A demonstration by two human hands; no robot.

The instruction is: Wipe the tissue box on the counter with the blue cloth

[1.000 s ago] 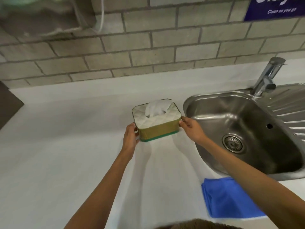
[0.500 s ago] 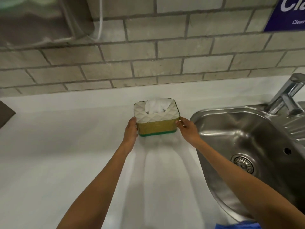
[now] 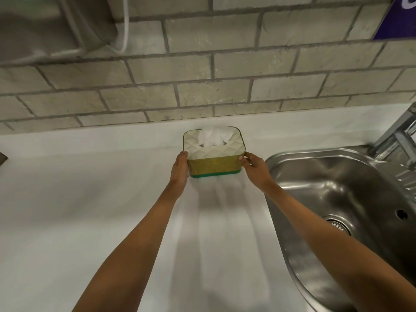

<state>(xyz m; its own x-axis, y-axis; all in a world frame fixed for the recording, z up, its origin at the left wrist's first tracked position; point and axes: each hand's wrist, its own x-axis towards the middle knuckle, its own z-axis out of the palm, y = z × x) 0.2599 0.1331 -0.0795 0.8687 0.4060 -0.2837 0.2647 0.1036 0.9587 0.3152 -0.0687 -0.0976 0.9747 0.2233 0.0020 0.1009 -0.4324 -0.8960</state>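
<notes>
The tissue box (image 3: pixel 213 164) has a gold side, a green base band and a quilted white lid with a tissue poking out. It stands on the white counter (image 3: pixel 90 210) close to the back wall. My left hand (image 3: pixel 179 168) grips its left side and my right hand (image 3: pixel 254 168) grips its right side. The blue cloth is out of view.
A steel sink (image 3: pixel 337 199) lies right of the box, with a drain (image 3: pixel 337 226) and a tap (image 3: pixel 400 134) at the far right edge. A brick wall (image 3: pixel 202 75) rises behind the counter. A grey dispenser (image 3: pixel 45 25) hangs at the top left.
The box has been pushed away from me toward the wall with both hands on it. The view has swung up and left, so the blue cloth has dropped out of sight.
</notes>
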